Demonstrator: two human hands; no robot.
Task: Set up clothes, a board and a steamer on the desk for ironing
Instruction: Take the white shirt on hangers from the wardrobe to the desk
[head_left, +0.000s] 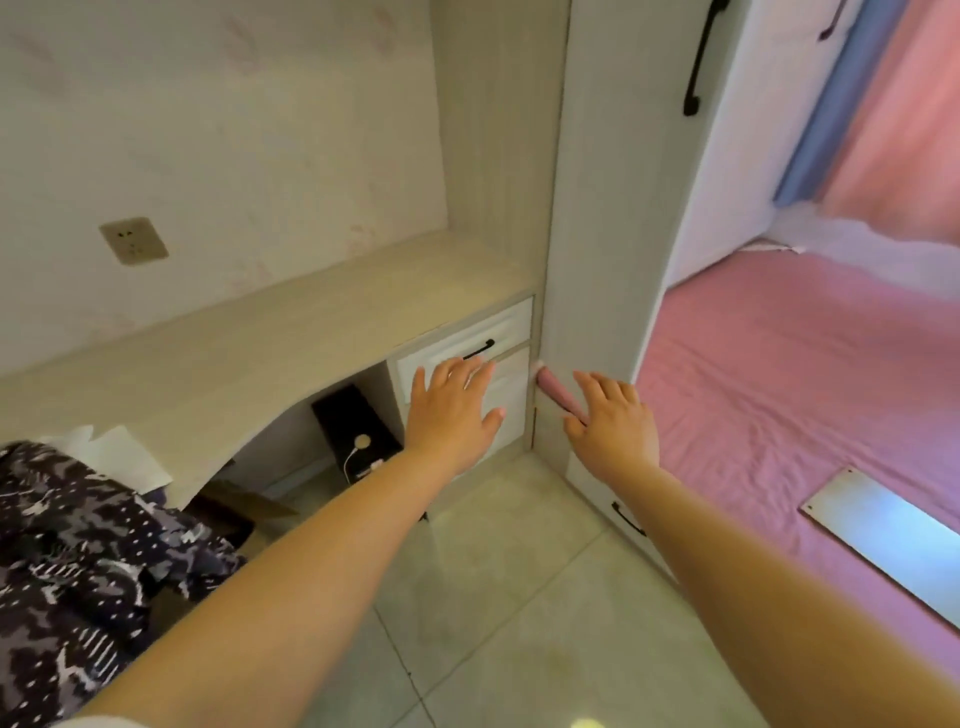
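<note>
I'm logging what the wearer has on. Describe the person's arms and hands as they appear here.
Both forearms are bare from the hands back toward the elbows. The left hand and the right hand wear no gloves, and no rings, watch or bracelet show on the sides facing the camera. At the bottom left edge of the picture a strip of white sleeve shows on the left arm.

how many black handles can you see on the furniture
4: one on the top desk drawer, one low on the cabinet by the right forearm, two on the tall doors at top right. Others may be hidden.
</note>
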